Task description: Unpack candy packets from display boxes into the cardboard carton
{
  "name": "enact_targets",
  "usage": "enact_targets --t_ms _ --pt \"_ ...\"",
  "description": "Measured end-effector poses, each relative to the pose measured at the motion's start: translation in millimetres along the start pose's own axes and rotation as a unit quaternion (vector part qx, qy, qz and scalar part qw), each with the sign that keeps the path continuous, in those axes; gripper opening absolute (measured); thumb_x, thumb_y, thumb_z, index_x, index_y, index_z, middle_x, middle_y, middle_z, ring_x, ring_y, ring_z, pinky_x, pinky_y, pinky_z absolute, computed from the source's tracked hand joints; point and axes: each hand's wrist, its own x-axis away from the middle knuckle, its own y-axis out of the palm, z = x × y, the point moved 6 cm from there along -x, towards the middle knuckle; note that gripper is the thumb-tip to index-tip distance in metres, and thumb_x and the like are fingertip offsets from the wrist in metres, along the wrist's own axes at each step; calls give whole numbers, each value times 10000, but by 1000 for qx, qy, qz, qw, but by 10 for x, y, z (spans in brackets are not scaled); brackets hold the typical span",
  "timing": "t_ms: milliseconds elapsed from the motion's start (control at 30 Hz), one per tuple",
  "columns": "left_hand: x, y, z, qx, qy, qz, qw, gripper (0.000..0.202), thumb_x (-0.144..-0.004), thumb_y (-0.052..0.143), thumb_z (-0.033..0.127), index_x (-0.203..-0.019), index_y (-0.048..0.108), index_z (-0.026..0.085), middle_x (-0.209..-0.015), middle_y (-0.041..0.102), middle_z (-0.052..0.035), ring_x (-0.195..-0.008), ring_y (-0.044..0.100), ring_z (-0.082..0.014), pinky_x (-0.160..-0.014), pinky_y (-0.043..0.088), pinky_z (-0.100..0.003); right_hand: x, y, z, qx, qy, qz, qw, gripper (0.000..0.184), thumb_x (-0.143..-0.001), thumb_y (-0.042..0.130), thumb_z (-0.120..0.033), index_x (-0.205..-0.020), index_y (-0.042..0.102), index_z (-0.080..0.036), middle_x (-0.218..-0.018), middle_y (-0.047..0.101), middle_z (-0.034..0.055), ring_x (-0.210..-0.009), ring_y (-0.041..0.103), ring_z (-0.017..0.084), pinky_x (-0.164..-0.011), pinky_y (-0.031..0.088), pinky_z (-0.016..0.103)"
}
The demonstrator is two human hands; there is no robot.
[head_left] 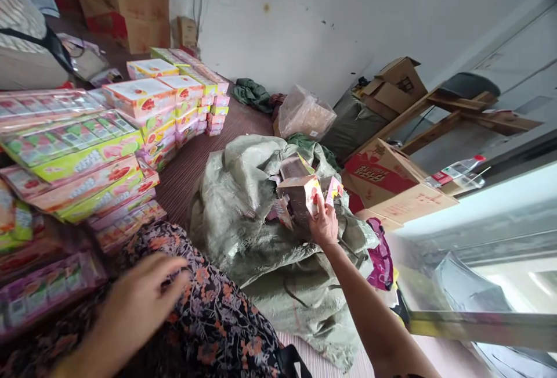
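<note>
One sack [235, 204] gapes around cartons [296, 201]; right hand [324, 225] pinches one, left hand [141, 297] half-curled.

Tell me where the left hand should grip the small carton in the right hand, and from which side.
Probably best by the left edge, coming from the left. The right hand holds the carton at its printed right side, leaving the plain brown left part uncovered, and the left hand is on that side. Whether the brown area is wall or opening, I cannot tell.
</note>
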Motion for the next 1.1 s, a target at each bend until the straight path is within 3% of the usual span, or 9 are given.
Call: enact_targets --t_ms 167,267,367,500,600,700,833,933,1100 --pt "-175 1826 607 -156 84 -428 886 664 -737 736 230 -1385 589 223 -1419 518 -185 -1310 508 -355 -1060 464 -456 -96 -45 -57 -76 69 7 995 681 -866 538 -452 -1497 419 -228 -1238 545 180 -1062 539 329 -889 476 499" --pt "-306 2473 620 -181 95 -501 841 994 -640 865 273 -1523 410 238 -1584 273 -248 -1459 293 -417 -1177 314 -508 -176 -19 -99 -107 79 1 991 682 -847 580 -434 -1482 436 -236 -1259 547 182 -1087 539 337 -894 475 507" --pt "-537 2772 390 -193 69 -479 854 1099 -633 886 304 -1565 306 263 -1631 125 -237 -1506 155 -405 -1214 239 -500 -226 -8 -131 -124 70 9 990 669 -861 576 -448 -1482 428 -246 -1248 556 178 -1084 544 332 -885 484 502" --pt "-720 2880 13 -230 -19 -476 848 1046 -775 729 166 -1606 101 263 -1544 383 -216 -1392 440 -351 -1094 429 -436 -238 -10 -223 -135 24 30 990 656 -873 591 -434 -1473 428 -227 -1219 563 151 -1094 538 294 -929 487 464" --pt "-649 2891 11 -281 -1 -513 811 634 -821 497 40 -1450 507 121 -1240 657 -222 -1180 628 -338 -969 500 -421 -250 -15 -294 -122 2 21 992 667 -878 607 -412 -1490 406 -239 -1238 552 147 -1128 529 288 -948 482 448" --pt "-365 2870 320 -262 66 -570 776 344 -767 499 48 -942 774 158 -1052 724 -174 -1100 660 -324 -894 508 -392 -264 -38 -321 -84 -5 -9 996 646 -897 597 -413 -1495 408 -254 -1267 535 148 -1155 519 300 -952 474 456" --pt "91 2662 995 -160 227 -640 717 130 -739 579 121 -628 597 185 -903 692 -67 -1035 627 -264 -816 472 -366 -178 -54 -354 -12 -79 -75 994 645 -927 573 -416 -1525 382 -264 -1316 510 161 -1183 498 314 -944 463 442" --pt "18 2316 1252 -90 234 -610 752 190 -756 553 129 -584 473 146 -994 654 -21 -1052 582 -222 -916 419 -385 10 -60 -349 51 -171 -151 972 650 -928 576 -409 -1535 372 -299 -1351 495 167 -1156 512 319 -946 446 443" --pt "-455 1813 1051 -118 167 -525 826 177 -748 432 83 -608 355 161 -750 614 -12 -769 596 -166 -735 400 -310 275 -354 -22 114 -152 -256 948 595 -971 472 -339 -1548 330 -350 -1292 530 156 -1121 548 307 -908 452 423"
